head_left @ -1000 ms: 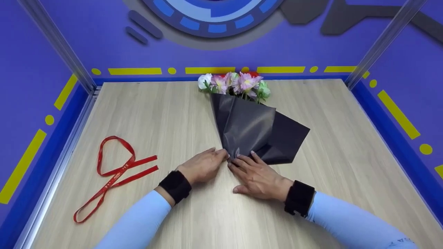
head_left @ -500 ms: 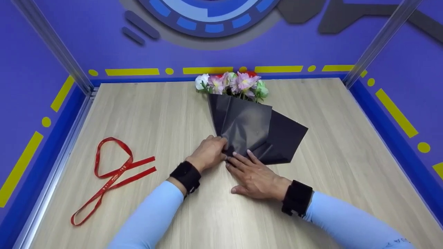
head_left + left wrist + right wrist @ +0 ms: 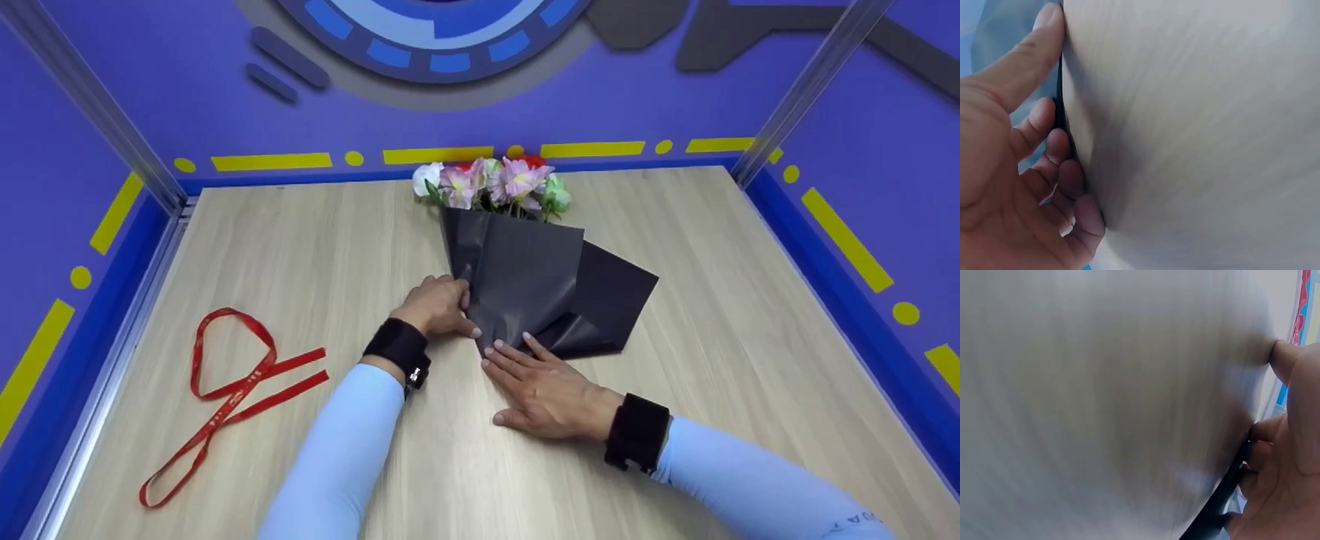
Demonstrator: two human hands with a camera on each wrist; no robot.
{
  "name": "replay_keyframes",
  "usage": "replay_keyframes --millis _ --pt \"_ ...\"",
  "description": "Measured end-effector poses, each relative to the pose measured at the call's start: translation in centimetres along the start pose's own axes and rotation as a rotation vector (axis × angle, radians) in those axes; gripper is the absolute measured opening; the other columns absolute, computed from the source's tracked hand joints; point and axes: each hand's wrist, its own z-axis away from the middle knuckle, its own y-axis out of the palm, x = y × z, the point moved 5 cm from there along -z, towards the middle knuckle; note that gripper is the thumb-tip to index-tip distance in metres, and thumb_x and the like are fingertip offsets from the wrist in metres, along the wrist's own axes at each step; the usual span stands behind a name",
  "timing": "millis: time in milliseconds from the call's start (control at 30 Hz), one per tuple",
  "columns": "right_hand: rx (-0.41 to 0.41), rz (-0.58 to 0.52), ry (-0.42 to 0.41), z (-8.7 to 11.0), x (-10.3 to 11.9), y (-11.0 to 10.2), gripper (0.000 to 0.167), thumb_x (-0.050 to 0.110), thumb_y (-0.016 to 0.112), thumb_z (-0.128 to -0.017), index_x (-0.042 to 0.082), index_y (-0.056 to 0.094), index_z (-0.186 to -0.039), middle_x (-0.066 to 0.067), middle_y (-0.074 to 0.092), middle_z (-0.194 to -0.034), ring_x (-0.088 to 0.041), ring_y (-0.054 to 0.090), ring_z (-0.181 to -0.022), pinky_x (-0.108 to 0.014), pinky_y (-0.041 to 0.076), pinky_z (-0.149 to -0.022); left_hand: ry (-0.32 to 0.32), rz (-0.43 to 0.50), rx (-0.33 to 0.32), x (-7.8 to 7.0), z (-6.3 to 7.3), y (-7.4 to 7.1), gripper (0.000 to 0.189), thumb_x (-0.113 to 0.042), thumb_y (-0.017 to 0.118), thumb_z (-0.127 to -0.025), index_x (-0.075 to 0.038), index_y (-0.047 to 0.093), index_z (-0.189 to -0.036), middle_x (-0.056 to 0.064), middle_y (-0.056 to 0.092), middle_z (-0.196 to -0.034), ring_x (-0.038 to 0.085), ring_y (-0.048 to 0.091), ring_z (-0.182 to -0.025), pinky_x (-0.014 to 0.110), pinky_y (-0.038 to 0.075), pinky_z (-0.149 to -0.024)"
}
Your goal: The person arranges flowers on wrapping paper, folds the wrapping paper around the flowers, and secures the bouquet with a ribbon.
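Fingers [image 3: 517, 360] of the R hand [image 3: 551, 394] lie straight, tips pressing the narrow base of the black wrapping paper [image 3: 529, 262] near 6 o'clock; L hand [image 3: 435, 306] sits at approx. 8 o'clock, half-curled w/ thumb [image 3: 1026, 63] against the paper's near-L edge (whether it pinches, can't tell). Paper lies mid-table [image 3: 352, 247], mixed flowers [image 3: 517, 180] poking out at its 12 o'clock. One panel is already folded over the front; a flap [image 3: 619, 300] fans out toward 3–4 o'clock, not yet brought across. My read: step in hand = wrapping, i.e. firming that fold & gathering the base. Next move prob. calls for the L hand pinning the base while the R picks up the flap & folds it toward 9 o'clock, w/o letting the first fold spring back. Red ribbon [image 3: 247, 382] lies loosely looped between 8 & 9 o'clock, untouched; presumably for tying after.
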Motion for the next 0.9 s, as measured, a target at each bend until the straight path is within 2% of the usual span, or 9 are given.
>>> replay_keyframes --millis 100,267,400,533,633,767,833,900 --pt "0.011 0.005 0.004 0.0 0.0 0.0 0.083 0.066 0.028 -0.106 0.007 0.025 -0.164 -0.009 0.02 -0.171 -0.024 0.016 -0.159 -0.057 0.009 -0.127 -0.02 0.021 -0.014 0.5 -0.5 -0.5 0.044 -0.045 0.091 -0.077 -0.016 0.06 -0.09 0.002 0.059 -0.095 0.028 0.056 -0.094 0.042 0.047 -0.082" --pt "0.018 0.015 0.011 0.0 0.0 0.0 0.082 0.066 0.028 -0.106 0.008 0.025 -0.164 -0.009 0.02 -0.171 -0.024 0.015 -0.159 -0.056 0.009 -0.127 -0.001 0.097 -0.026 1.2 -1.2 -1.0 0.038 -0.039 0.088 -0.081 -0.017 0.058 -0.085 -0.001 0.058 -0.082 0.023 0.056 -0.079 0.036 0.043 -0.071" --pt "0.013 0.024 0.006 0.0 0.1 -0.1 0.082 0.066 0.029 -0.106 0.008 0.026 -0.164 -0.009 0.022 -0.17 -0.023 0.017 -0.159 -0.055 0.011 -0.127 -0.034 0.146 -0.101 2.5 -1.7 -1.2 0.03 -0.033 0.083 -0.087 -0.016 0.059 -0.082 -0.002 0.058 -0.077 0.021 0.055 -0.073 0.033 0.041 -0.068" --pt "0.009 0.02 -0.007 0.0 0.4 0.0 0.082 0.066 0.029 -0.106 0.008 0.027 -0.164 -0.008 0.023 -0.17 -0.023 0.018 -0.158 -0.055 0.012 -0.127 -0.094 0.159 -0.19 3.8 -1.6 -1.4 0.025 -0.032 0.078 -0.093 -0.014 0.063 -0.083 0.001 0.064 -0.079 0.023 0.059 -0.074 0.036 0.045 -0.069" --pt "-0.001 0.002 -0.006 0.2 0.4 0.0 0.081 0.065 0.031 -0.106 0.008 0.028 -0.163 -0.008 0.024 -0.17 -0.022 0.018 -0.158 -0.055 0.013 -0.127 -0.077 0.068 -0.255 3.1 -1.2 -1.2 0.021 -0.029 0.076 -0.095 -0.01 0.066 -0.09 0.007 0.068 -0.088 0.028 0.064 -0.082 0.042 0.052 -0.074" --pt "-0.014 -0.024 -0.004 0.3 0.2 0.1 0.081 0.064 0.034 -0.106 0.008 0.03 -0.163 -0.009 0.025 -0.17 -0.023 0.02 -0.158 -0.055 0.014 -0.127 0.032 -0.189 -0.356 0.1 0.8 0.0 0.021 -0.02 0.072 -0.096 -0.003 0.068 -0.108 0.017 0.068 -0.108 0.036 0.064 -0.1 0.048 0.057 -0.083" --pt "-0.013 -0.028 -0.005 0.4 0.1 0.1 0.081 0.065 0.034 -0.106 0.008 0.029 -0.163 -0.009 0.025 -0.17 -0.023 0.019 -0.158 -0.055 0.014 -0.127 0.102 -0.287 -0.347 -1.6 2.4 1.0 0.032 -0.019 0.069 -0.099 0.001 0.065 -0.124 0.023 0.065 -0.124 0.039 0.062 -0.115 0.049 0.056 -0.092" --pt "-0.009 -0.025 -0.004 0.5 0.0 0.1 0.081 0.065 0.033 -0.106 0.008 0.028 -0.164 -0.008 0.024 -0.17 -0.023 0.019 -0.158 -0.055 0.013 -0.127 0.154 -0.332 -0.271 -2.8 3.7 2.1 0.046 -0.023 0.062 -0.104 0.005 0.057 -0.139 0.027 0.056 -0.142 0.042 0.054 -0.131 0.05 0.051 -0.104"
